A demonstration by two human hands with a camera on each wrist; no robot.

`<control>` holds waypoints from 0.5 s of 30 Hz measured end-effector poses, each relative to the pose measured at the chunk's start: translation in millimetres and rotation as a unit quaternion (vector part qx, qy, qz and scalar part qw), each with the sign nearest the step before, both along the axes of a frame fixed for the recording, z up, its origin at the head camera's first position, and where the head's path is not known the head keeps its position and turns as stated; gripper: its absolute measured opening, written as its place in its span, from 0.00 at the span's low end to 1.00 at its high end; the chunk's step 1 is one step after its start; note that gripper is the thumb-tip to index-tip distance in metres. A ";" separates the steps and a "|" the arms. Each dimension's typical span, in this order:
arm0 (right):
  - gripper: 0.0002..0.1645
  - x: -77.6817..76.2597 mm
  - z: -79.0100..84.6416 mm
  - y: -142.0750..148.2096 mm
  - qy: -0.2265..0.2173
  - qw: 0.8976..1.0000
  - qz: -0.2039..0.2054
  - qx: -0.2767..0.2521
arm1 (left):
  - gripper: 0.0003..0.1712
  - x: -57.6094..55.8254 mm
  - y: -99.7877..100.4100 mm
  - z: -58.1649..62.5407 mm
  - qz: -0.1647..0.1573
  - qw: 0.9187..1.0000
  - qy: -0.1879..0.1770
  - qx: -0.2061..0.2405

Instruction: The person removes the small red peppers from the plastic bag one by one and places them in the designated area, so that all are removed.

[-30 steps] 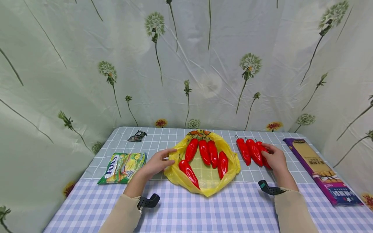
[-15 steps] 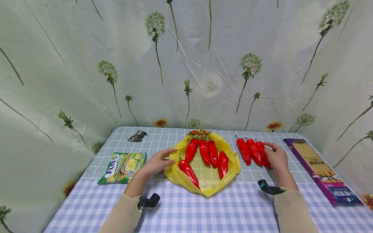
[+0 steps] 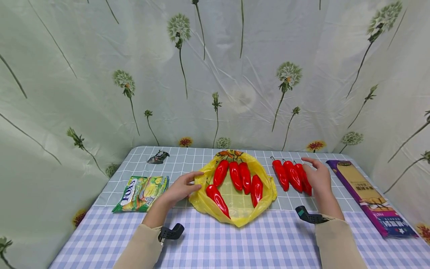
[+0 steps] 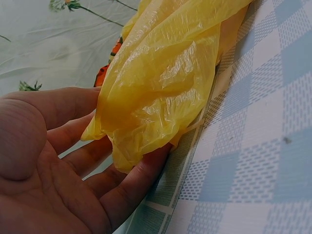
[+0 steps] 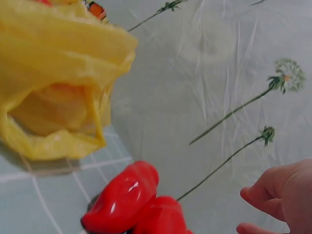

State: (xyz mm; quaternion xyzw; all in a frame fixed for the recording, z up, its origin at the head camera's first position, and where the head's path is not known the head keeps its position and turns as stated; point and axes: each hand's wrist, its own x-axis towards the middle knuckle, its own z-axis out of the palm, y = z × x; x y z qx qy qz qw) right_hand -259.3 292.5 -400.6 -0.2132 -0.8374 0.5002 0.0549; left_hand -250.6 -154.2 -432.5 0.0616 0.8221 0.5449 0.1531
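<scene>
A yellow plastic bag (image 3: 239, 220) lies wide at the mouth in mid-table, with several shiny red peppers (image 3: 218, 201) inside. My left hand (image 3: 179, 188) is at its left edge, and the left wrist view shows loosely extended fingers touching the yellow plastic (image 4: 161, 92). Right of the bag lie three more red peppers (image 3: 293, 175) side by side, stems pointing away. My right hand (image 3: 319, 179) hovers just right of the rightmost one, fingers loosely bent. In the right wrist view a gap separates that hand (image 5: 287, 195) from the peppers (image 5: 129, 197).
A green snack packet (image 3: 142, 192) lies left of the bag, with a small dark wrapper (image 3: 158, 157) behind it. At the table's right side lies a long purple-and-gold package (image 3: 367, 196). A dandelion-print curtain (image 3: 235, 82) hangs behind the table.
My right hand has drawn slightly right, off the rightmost pepper, and its fingers have lifted. The left hand, the bag and the peppers have stayed in place.
</scene>
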 end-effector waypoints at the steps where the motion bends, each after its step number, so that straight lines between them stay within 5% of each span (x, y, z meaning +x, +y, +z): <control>1: 0.31 0.3 1.5 -1.1 0.003 1.000 0.002 -0.002 | 0.27 0.0 -0.3 -0.2 0.000 1.000 0.000 0.000; 15: 0.31 8.8 24.9 -23.8 0.039 0.998 0.038 -0.010 | 0.27 1.0 1.8 1.1 0.003 1.000 0.001 0.005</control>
